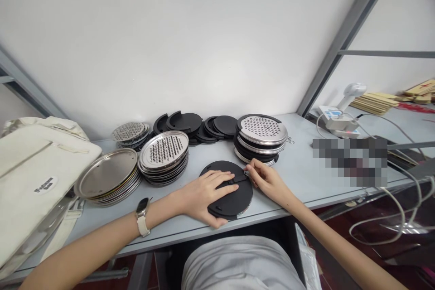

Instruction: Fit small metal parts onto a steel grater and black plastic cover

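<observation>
A round black plastic disc [231,197] lies flat near the table's front edge, with a straight seam across it and a thin metal rim showing at lower right. Across its top, my left hand [207,192] rests with fingers spread, holding it down. My right hand [264,179] pinches a small wire loop [245,172] at the disc's right edge; the fingers partly hide it. Just behind stands a stack of round grater plates in black holders [261,129], a similar wire loop [290,140] sticking out on its right.
To the left stand stacks of grater plates [165,152] and plain metal discs [107,174]. Black round parts [185,124] lie along the wall. A cream bag [44,186] occupies the left end. Right of me are a white scanner on a stand [350,95] and loose cables [404,217].
</observation>
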The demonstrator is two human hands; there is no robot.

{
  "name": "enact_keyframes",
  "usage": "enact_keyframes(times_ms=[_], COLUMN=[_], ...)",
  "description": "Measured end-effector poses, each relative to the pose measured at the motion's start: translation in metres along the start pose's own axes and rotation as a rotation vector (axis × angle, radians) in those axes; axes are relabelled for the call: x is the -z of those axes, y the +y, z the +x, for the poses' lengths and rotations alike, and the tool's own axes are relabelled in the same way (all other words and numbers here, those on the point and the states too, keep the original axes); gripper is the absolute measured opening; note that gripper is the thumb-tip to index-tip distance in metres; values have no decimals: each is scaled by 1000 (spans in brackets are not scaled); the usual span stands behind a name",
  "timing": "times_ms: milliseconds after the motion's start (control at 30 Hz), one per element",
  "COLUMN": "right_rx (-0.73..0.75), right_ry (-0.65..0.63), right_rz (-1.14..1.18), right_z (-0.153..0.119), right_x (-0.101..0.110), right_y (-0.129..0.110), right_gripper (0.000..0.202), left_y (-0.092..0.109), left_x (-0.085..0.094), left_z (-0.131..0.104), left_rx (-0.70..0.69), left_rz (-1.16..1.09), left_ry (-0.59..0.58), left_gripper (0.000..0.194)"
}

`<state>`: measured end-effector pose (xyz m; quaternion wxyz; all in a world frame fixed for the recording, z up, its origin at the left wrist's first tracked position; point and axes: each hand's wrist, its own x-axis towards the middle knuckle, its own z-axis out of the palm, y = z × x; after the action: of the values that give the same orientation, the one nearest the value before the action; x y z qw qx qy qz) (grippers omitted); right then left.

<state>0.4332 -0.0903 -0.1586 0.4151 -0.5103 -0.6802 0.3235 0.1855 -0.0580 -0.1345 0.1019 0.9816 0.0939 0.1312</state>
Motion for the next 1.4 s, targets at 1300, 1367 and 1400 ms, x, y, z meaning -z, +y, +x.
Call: enact_keyframes(times_ms=[1300,1367,1400], right_rx=[88,107,109], right_ry=[147,29,-28], right_rz=[-231,-326,-350], right_z=[-6,-9,-11], right_x=[2,11,18], right_y=[-7,-16,-23], right_gripper=[30,34,35], left_y=[-1,0,0], left_x=[-1,-1,-1], left_z=[1,0,0], left_rx=[-2,-1,-1], left_rz=[12,16,16], left_ry=[6,4,5], left_gripper=[80,80,80])
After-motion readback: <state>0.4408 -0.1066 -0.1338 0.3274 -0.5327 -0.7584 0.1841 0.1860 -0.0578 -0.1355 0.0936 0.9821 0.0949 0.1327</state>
